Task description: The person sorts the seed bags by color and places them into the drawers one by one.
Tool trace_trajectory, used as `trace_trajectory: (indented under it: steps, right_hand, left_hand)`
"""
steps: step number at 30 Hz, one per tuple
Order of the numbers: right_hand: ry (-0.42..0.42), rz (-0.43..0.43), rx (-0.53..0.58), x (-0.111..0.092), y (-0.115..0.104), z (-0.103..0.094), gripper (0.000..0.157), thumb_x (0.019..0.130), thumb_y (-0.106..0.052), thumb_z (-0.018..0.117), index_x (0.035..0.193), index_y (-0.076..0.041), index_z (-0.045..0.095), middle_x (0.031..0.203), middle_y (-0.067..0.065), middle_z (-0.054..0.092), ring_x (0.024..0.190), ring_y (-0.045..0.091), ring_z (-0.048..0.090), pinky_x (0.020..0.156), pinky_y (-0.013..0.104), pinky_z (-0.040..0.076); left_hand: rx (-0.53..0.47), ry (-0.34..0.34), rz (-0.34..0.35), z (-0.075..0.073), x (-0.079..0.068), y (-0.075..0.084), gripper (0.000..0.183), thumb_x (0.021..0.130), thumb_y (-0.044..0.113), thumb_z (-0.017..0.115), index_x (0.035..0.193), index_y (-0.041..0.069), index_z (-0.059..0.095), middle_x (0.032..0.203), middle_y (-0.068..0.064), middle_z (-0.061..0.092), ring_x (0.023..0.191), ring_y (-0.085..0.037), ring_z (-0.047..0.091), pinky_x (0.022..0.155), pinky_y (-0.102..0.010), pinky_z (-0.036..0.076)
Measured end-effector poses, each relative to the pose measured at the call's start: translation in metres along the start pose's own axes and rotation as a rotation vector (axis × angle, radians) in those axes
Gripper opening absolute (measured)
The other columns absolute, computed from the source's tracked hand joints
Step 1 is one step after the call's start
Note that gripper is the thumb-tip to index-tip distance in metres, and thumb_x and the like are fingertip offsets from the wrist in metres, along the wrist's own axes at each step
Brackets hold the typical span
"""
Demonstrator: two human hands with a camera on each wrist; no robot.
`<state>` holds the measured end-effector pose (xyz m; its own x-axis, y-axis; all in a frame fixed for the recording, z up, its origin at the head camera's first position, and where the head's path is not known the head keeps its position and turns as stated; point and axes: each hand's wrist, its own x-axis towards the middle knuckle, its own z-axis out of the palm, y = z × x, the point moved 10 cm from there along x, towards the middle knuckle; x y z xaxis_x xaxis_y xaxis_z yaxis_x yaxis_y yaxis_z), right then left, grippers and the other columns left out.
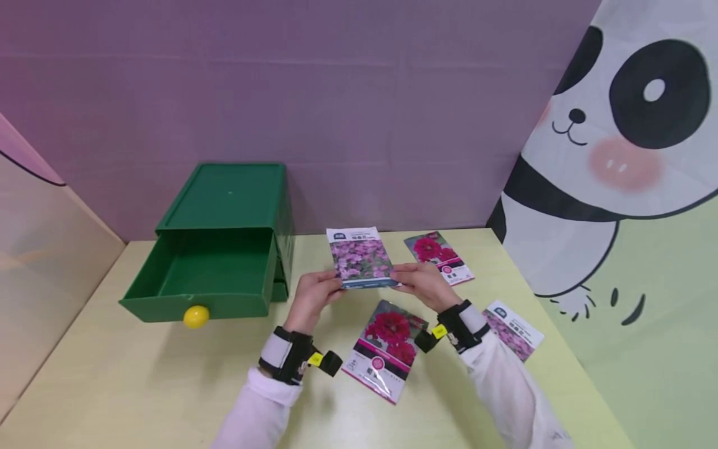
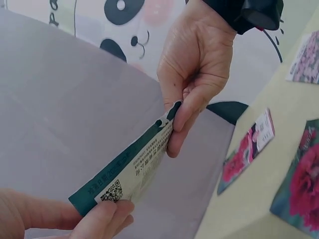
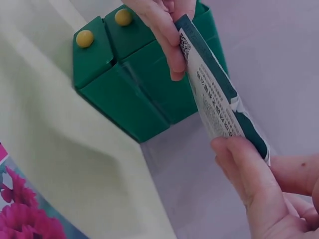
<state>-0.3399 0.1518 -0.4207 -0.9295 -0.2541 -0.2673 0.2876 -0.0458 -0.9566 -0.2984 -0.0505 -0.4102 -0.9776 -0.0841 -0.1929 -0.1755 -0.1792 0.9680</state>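
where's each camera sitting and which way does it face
Head: on the head, facing forward and down at the held seed packet; left hand, right hand, sleeves show.
Left wrist: mounted there, facing the packet and panda print behind; both hands show.
Right wrist: mounted there, facing the packet and green drawer cabinet behind; both hands show.
Both wrist views share the packet's QR code.

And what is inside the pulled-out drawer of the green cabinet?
The drawer shows only its bare green interior. Its front panel hides the strip close behind it; the cabinet may cover its rear.
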Motion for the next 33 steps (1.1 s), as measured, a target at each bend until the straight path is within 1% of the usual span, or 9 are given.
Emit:
trace_trajectory:
  steps: [2, 7, 12, 19, 26, 30, 33]
  right_hand:
    - [-0.027, -0.025, -0.013, -0.005, -0.007, 0.001, 0.041, 0.089, 0.001, 0.055, 0.123, 0.019, 0.042, 0.088, 0.008, 0.063, 0.077, 0.012, 0.063, 0.074, 0.024, 0.054]
    - [-0.048, -0.070, -0.044, -0.014, -0.024, 0.002, 0.040, 0.089, 0.000, 0.056, 0.122, 0.019, 0.045, 0.086, 0.007, 0.063, 0.074, 0.013, 0.063, 0.073, 0.023, 0.054]
    - [-0.043, -0.081, -0.048, -0.019, -0.034, 0.004, 0.040, 0.088, -0.002, 0.057, 0.122, 0.018, 0.046, 0.085, 0.006, 0.064, 0.073, 0.013, 0.063, 0.072, 0.022, 0.054]
    - [-0.049, -0.098, -0.030, -0.029, -0.046, 0.007, 0.038, 0.088, 0.000, 0.056, 0.121, 0.018, 0.046, 0.086, 0.008, 0.064, 0.072, 0.013, 0.063, 0.072, 0.023, 0.054]
    - [-0.080, -0.131, -0.057, -0.037, -0.058, 0.018, 0.040, 0.089, -0.003, 0.057, 0.121, 0.017, 0.046, 0.089, 0.007, 0.064, 0.075, 0.014, 0.062, 0.075, 0.024, 0.054]
    - [-0.076, -0.149, -0.086, -0.039, -0.066, 0.026, 0.040, 0.088, -0.007, 0.059, 0.121, 0.014, 0.049, 0.094, 0.009, 0.065, 0.078, 0.015, 0.062, 0.077, 0.025, 0.053]
    - [-0.071, -0.152, -0.093, -0.040, -0.072, 0.031, 0.038, 0.088, -0.007, 0.060, 0.120, 0.012, 0.052, 0.097, 0.011, 0.064, 0.079, 0.017, 0.062, 0.078, 0.026, 0.053]
  left_hand:
    - [0.023, -0.008, 0.022, 0.003, -0.004, 0.007, 0.029, 0.085, -0.009, 0.052, 0.112, -0.019, 0.053, 0.106, -0.031, 0.057, 0.073, -0.011, 0.061, 0.068, -0.018, 0.054]
    - [0.072, -0.014, 0.065, 0.006, -0.013, 0.022, 0.027, 0.085, -0.006, 0.053, 0.111, -0.016, 0.056, 0.105, -0.029, 0.059, 0.070, -0.010, 0.061, 0.066, -0.018, 0.054]
    - [0.095, -0.002, 0.086, 0.007, -0.021, 0.035, 0.026, 0.086, -0.004, 0.054, 0.108, -0.015, 0.058, 0.101, -0.028, 0.061, 0.069, -0.010, 0.062, 0.066, -0.018, 0.054]
    - [0.126, -0.002, 0.128, 0.009, -0.032, 0.050, 0.026, 0.086, -0.003, 0.054, 0.109, -0.015, 0.058, 0.101, -0.027, 0.061, 0.077, -0.015, 0.064, 0.073, -0.024, 0.054]
    - [0.155, 0.020, 0.142, 0.003, -0.046, 0.064, 0.028, 0.087, 0.002, 0.055, 0.112, -0.010, 0.059, 0.103, -0.023, 0.063, 0.086, -0.019, 0.065, 0.078, -0.028, 0.053]
    - [0.138, 0.040, 0.166, -0.003, -0.054, 0.074, 0.028, 0.088, 0.003, 0.055, 0.114, -0.008, 0.059, 0.105, -0.022, 0.063, 0.087, -0.019, 0.064, 0.078, -0.029, 0.053]
    - [0.111, 0.044, 0.177, -0.007, -0.057, 0.080, 0.027, 0.089, 0.003, 0.055, 0.113, -0.008, 0.059, 0.106, -0.023, 0.063, 0.086, -0.018, 0.064, 0.077, -0.027, 0.053]
